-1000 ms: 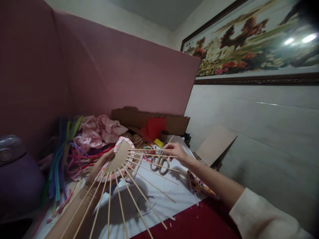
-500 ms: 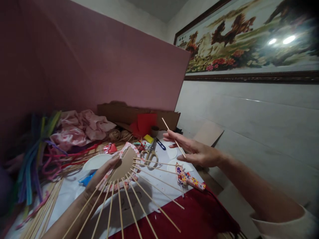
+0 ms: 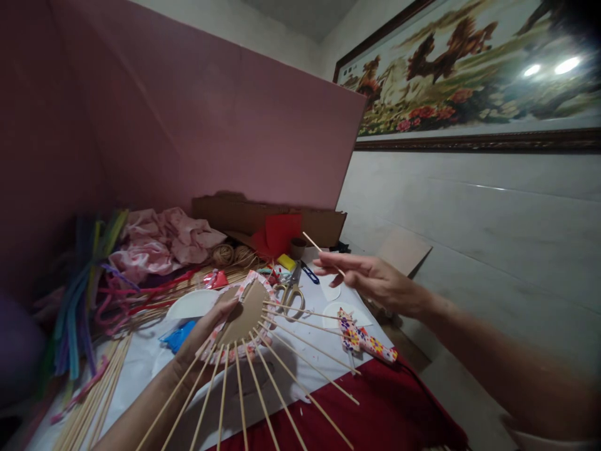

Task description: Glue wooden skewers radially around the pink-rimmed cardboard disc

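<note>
My left hand (image 3: 201, 341) is closed on a half-round cardboard piece (image 3: 243, 316) edged with pink-and-white cloth. Several thin wooden sticks (image 3: 258, 394) fan out from its curved rim toward me and to the right. The fingers behind the cardboard are mostly hidden. Raised over the right side of the table, my right hand (image 3: 375, 279) pinches a single short wooden stick (image 3: 312, 241), tilted up to the left and apart from the cardboard. Below that hand lies a glue gun (image 3: 361, 338) wrapped in flowered cloth.
Gold-handled scissors (image 3: 291, 297), a blue cutter (image 3: 310, 272) and white paper pieces (image 3: 192, 304) lie on the table. Pink cloth (image 3: 164, 241), twine balls (image 3: 223, 254) and fuzzy pipe cleaners (image 3: 75, 326) crowd the left. Dark red cloth (image 3: 347, 413) covers the near edge.
My right hand has turned slightly, and the stick's lower end now sits closer within its fingers. The whole view has shifted a little, so things appear farther right.
</note>
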A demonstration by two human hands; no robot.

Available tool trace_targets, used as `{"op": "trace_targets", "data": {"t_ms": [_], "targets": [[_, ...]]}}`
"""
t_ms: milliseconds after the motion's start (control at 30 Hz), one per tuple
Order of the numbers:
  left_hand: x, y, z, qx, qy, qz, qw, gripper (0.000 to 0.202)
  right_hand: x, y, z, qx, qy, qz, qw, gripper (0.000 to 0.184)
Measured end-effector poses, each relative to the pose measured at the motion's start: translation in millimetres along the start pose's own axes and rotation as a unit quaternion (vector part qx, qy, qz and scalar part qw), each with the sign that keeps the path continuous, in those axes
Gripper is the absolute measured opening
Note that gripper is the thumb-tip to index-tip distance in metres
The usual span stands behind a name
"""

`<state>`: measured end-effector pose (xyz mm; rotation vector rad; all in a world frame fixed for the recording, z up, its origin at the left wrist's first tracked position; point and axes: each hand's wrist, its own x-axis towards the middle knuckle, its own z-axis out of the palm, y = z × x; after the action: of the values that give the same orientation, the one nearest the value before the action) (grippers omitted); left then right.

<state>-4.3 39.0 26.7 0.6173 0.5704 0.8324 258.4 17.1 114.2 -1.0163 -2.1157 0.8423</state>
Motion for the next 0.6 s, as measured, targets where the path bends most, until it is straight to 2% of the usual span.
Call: {"op": "trace_targets", "data": {"t_ms": [100, 200, 300, 433, 600], "targets": [[-0.3, -2.5, 0.5, -0.011, 0.007, -0.020, 1.000, 0.046, 7.2, 3.3, 3.8, 0.037, 0.054, 0.024, 0.998, 0.023], [-1.1, -5.3, 1.2, -0.020, 0.017, -0.029, 0.999, 0.048, 7.2, 4.9, 9.1, 0.000, 0.047, 0.016, 0.999, 0.021], [-1.7, -6.8, 2.4, -0.023, 0.016, -0.032, 0.999, 0.049, 3.3, 7.2, 16.2, -0.103, 0.043, -0.016, 0.994, 0.030], [-0.6, -7.5, 1.4, -0.008, -0.001, -0.033, 0.999, 0.049, 0.4, 13.4, 27.9, -0.254, 0.056, -0.066, 0.963, 0.019], [0.8, -9.2, -2.4, 0.007, -0.012, -0.016, 1.000, 0.048, -1.5, 16.5, 42.6, -0.365, 0.054, -0.091, 0.925, 0.016]]}}
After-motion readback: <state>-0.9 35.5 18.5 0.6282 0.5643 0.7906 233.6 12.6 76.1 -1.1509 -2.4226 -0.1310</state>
